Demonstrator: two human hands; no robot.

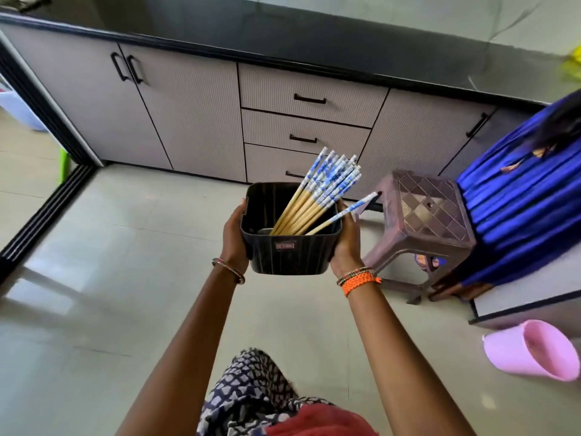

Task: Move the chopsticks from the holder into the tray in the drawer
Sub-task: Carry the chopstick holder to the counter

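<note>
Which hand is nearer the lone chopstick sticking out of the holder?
Right. The right hand grips the holder's right wall, just under the stray chopstick. The left hand grips the opposite wall, across the holder.

Both arms reach forward and slightly inward, elbows nearly straight. The left hand [234,236] is pressed flat against the left side of the holder [289,247], thumb hooked over its rim. The right hand [345,239] clasps the opposite side, fingers curled around the wall. Bangles ring both wrists; the right also wears an orange band.
</note>
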